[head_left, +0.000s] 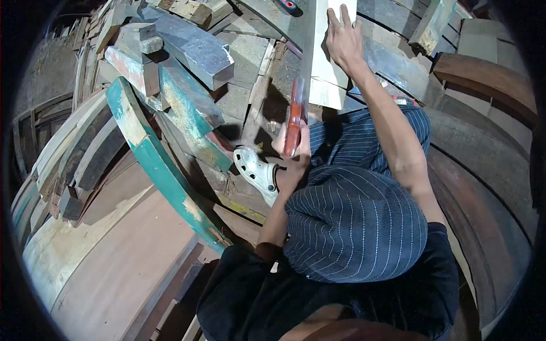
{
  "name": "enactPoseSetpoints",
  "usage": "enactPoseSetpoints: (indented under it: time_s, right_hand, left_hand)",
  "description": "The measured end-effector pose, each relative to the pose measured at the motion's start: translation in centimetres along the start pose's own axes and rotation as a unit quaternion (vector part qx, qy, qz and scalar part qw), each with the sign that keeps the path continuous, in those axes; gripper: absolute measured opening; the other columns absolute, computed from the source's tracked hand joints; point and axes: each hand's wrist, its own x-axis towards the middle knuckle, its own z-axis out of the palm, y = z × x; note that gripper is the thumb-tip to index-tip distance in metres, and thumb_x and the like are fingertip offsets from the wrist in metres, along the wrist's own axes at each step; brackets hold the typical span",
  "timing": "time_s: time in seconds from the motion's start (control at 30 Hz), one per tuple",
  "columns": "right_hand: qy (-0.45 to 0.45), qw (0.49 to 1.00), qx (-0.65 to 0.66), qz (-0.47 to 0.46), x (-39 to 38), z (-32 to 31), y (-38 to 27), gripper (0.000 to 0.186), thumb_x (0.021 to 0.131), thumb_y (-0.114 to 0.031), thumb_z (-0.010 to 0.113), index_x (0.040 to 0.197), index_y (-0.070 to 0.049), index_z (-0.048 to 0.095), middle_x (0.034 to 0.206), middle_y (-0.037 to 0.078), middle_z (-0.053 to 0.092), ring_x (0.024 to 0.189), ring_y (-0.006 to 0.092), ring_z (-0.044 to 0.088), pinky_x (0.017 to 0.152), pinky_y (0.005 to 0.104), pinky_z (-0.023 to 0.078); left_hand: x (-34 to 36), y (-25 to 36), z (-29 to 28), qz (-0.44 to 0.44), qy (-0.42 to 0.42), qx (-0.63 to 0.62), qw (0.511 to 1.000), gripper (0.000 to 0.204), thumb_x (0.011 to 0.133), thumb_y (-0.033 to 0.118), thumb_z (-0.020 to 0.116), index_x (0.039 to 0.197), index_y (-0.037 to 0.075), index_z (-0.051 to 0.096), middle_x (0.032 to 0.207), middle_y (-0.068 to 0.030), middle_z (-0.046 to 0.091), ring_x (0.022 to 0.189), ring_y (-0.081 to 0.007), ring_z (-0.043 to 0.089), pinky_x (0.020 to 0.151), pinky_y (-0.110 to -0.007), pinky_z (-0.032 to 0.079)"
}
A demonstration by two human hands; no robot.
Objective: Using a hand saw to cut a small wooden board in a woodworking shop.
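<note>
My left hand (296,159) is wrapped round the orange-red handle of a handsaw (294,116). Its grey blade points away from me, seen nearly edge-on, along the left side of a pale wooden board (329,85). Whether the teeth touch the wood cannot be made out. My right hand (345,44) lies on top of the board with its fingers spread. The board's far end runs out of the picture. Below it are my bent legs in dark striped trousers (355,224), and a white clog (255,172) is on my left foot.
A curved beam with peeling green paint (153,159) lies to my left. Beyond it are thick timber offcuts (199,51) and stacked curved planks (85,148). Curved brown boards (483,82) stand at the right. A small red-and-dark tool (289,5) rests at the far edge.
</note>
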Motion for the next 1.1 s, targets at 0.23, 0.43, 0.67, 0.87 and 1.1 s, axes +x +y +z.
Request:
enactPoseSetpoints:
  time_s: [0.23, 0.43, 0.67, 0.87, 1.1]
  right_hand:
    - [-0.016, 0.999, -0.023, 0.019, -0.2, -0.1, -0.1, 0.053, 0.085, -0.012, 0.048, 0.137, -0.003, 0.048, 0.146, 0.029, 0.035, 0.12, 0.0567, 0.043, 0.103, 0.0597, 0.036]
    - [0.006, 1.0, -0.013, 0.001, -0.1, 0.3, 0.2, 0.051, 0.085, -0.011, 0.047, 0.136, -0.003, 0.049, 0.146, 0.029, 0.035, 0.118, 0.0561, 0.044, 0.101, 0.0581, 0.039]
    - [-0.013, 1.0, 0.014, 0.022, -0.2, -0.5, -0.3, 0.051, 0.085, -0.011, 0.047, 0.136, -0.003, 0.049, 0.148, 0.027, 0.033, 0.118, 0.0536, 0.045, 0.098, 0.057, 0.042]
    - [0.01, 1.0, 0.008, 0.017, -0.1, 0.3, 0.1, 0.05, 0.086, -0.012, 0.048, 0.135, -0.004, 0.051, 0.147, 0.028, 0.034, 0.123, 0.0545, 0.041, 0.105, 0.0576, 0.035]
    - [0.021, 0.999, 0.033, 0.008, -0.3, 0.7, 0.3, 0.049, 0.088, -0.013, 0.048, 0.136, -0.005, 0.05, 0.147, 0.027, 0.035, 0.12, 0.0551, 0.042, 0.103, 0.0592, 0.036]
  left_hand:
    - [-8.8, -1.8, -2.8, -0.071, 0.017, 0.047, 0.996, 0.021, 0.092, 0.016, 0.06, 0.109, 0.005, 0.064, 0.087, -0.0138, 0.064, 0.08, -0.0269, 0.059, 0.07, -0.037, 0.045]
    - [-8.6, -3.2, -2.8, -0.061, 0.018, 0.057, 0.996, 0.021, 0.09, 0.014, 0.061, 0.109, 0.005, 0.065, 0.087, -0.0157, 0.064, 0.079, -0.0304, 0.059, 0.07, -0.037, 0.045]
    - [0.7, 0.0, 0.7, 0.053, 0.041, 0.103, 0.992, 0.012, 0.089, 0.013, 0.062, 0.09, 0.001, 0.065, 0.069, -0.014, 0.059, 0.065, -0.0233, 0.059, 0.062, -0.034, 0.045]
    - [-4.8, 1.0, -2.5, -0.037, 0.026, 0.02, 0.999, 0.021, 0.092, 0.022, 0.065, 0.089, 0.002, 0.064, 0.071, -0.0042, 0.061, 0.065, -0.0107, 0.056, 0.058, -0.028, 0.044]
    - [-9.5, -2.0, -3.8, -0.087, 0.029, 0.052, 0.994, 0.02, 0.092, 0.02, 0.063, 0.097, 0.001, 0.063, 0.078, -0.01, 0.061, 0.066, -0.0198, 0.058, 0.059, -0.031, 0.046]
